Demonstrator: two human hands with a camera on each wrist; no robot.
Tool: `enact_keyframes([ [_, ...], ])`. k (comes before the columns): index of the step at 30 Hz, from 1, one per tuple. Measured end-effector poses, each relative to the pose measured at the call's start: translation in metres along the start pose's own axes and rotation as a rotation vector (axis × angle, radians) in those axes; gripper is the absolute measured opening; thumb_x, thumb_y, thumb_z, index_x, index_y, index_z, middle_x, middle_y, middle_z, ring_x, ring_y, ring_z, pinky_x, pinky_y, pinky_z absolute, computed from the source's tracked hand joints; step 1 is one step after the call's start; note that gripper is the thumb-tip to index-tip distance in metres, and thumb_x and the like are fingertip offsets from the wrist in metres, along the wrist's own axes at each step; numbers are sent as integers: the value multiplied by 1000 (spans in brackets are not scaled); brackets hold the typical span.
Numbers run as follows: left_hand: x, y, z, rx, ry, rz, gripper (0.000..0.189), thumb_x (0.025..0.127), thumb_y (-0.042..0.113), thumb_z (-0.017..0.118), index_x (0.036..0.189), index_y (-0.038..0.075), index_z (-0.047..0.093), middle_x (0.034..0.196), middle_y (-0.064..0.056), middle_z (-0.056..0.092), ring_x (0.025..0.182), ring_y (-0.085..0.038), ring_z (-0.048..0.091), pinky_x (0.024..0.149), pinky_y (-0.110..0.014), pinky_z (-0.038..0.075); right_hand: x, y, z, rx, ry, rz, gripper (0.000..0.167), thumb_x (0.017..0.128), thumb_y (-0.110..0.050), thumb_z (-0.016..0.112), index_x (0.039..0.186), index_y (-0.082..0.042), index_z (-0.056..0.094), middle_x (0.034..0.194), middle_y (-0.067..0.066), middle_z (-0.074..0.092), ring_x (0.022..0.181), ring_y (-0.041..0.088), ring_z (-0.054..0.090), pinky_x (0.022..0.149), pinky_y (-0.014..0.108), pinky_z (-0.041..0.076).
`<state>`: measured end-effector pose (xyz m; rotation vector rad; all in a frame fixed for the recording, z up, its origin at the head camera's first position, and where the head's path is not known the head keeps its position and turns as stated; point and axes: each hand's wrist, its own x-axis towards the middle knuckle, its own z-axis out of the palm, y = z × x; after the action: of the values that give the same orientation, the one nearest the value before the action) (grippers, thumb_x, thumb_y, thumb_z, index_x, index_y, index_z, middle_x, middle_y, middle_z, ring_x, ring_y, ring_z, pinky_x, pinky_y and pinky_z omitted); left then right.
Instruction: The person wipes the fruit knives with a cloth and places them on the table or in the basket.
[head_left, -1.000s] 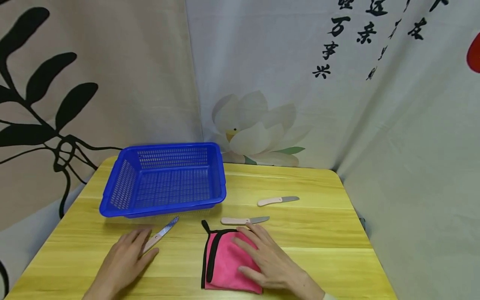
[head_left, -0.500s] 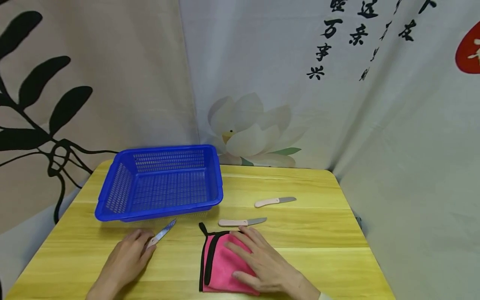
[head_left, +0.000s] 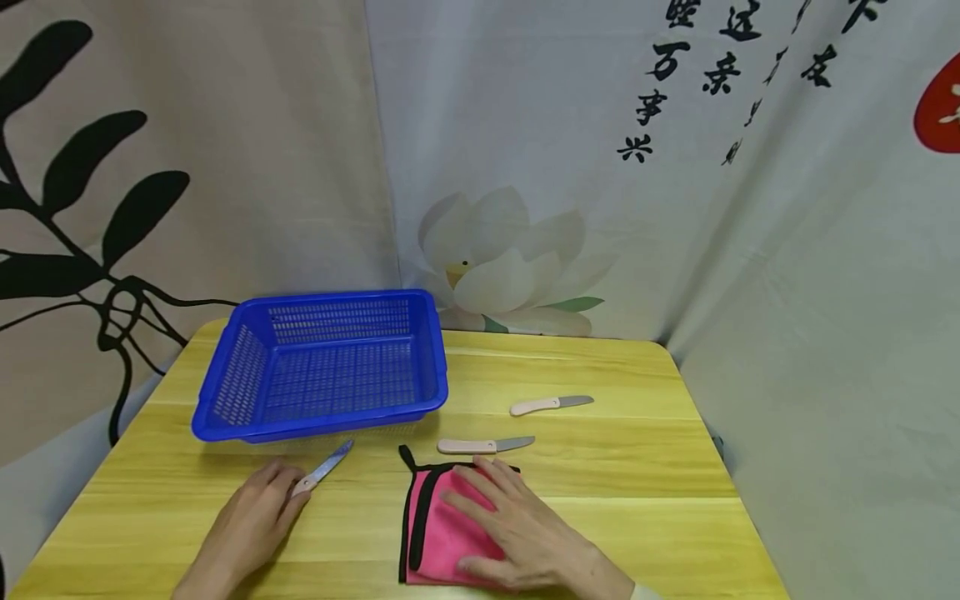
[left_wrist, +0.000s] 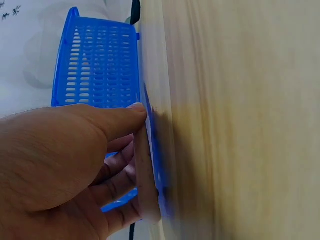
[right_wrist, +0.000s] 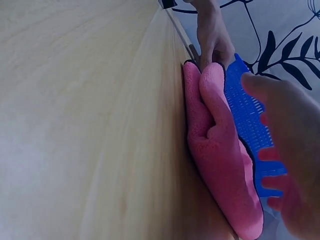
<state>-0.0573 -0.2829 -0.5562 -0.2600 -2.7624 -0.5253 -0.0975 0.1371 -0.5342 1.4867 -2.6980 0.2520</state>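
Observation:
My left hand (head_left: 251, 518) pinches the pale handle of a small knife (head_left: 330, 463), whose blade points away to the right. Thumb and fingers lie on opposite sides of that knife handle (left_wrist: 145, 175) in the left wrist view, low over the table. A folded pink cloth (head_left: 444, 537) with black edging and a corner loop lies at front centre. Over its right part my right hand (head_left: 517, 533) is spread, fingers apart. Seen from the right wrist, the pink cloth (right_wrist: 222, 155) is thick and fluffy, and the right hand (right_wrist: 295, 145) is just above it.
A blue mesh basket (head_left: 322, 423) stands at the back left of the wooden table (head_left: 637, 517). Beyond the cloth lies a second knife (head_left: 468, 447), and farther back a third knife (head_left: 536, 406). A printed curtain (head_left: 525, 108) hangs behind the table.
My left fingers have drawn in around the knife handle. The right hand has slid slightly left over the pink cloth. The head view has shifted a little; the basket and other knives stay put.

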Motion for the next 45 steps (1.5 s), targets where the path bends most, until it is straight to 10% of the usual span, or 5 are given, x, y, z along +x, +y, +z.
enact_keyframes([
  [9, -1, 19, -13, -62, -122, -83, 12, 103, 14, 84, 114, 12, 81, 105, 2, 73, 94, -14, 69, 77, -40, 63, -2, -2, 4, -10, -43, 3, 86, 106, -84, 46, 178, -39, 31, 188, 4, 30, 173, 41, 33, 134, 64, 41],
  [20, -1, 55, -21, -65, -112, -45, 12, 106, 22, 82, 117, 23, 81, 106, 13, 69, 93, -4, 64, 78, -34, 62, 0, 0, 12, -60, -101, 21, 89, 101, -87, 52, 175, -39, 39, 187, 6, 32, 170, 47, 36, 131, 68, 44],
  [30, 6, 78, -24, -122, -216, -123, 10, 110, 30, 76, 119, 27, 80, 112, 16, 67, 94, 3, 59, 83, -33, 63, 9, 0, 16, -147, -10, 1, 84, 95, -86, 64, 167, -44, 50, 174, 3, 47, 152, 33, 49, 122, 58, 51],
  [45, 9, 88, -20, -168, -87, -48, 15, 107, 21, 81, 120, 28, 78, 112, 19, 64, 89, 7, 52, 71, -24, 54, 13, 0, 16, -95, 25, -8, 61, 102, -64, 73, 158, -43, 59, 158, 3, 55, 117, 15, 55, 99, 32, 58],
])
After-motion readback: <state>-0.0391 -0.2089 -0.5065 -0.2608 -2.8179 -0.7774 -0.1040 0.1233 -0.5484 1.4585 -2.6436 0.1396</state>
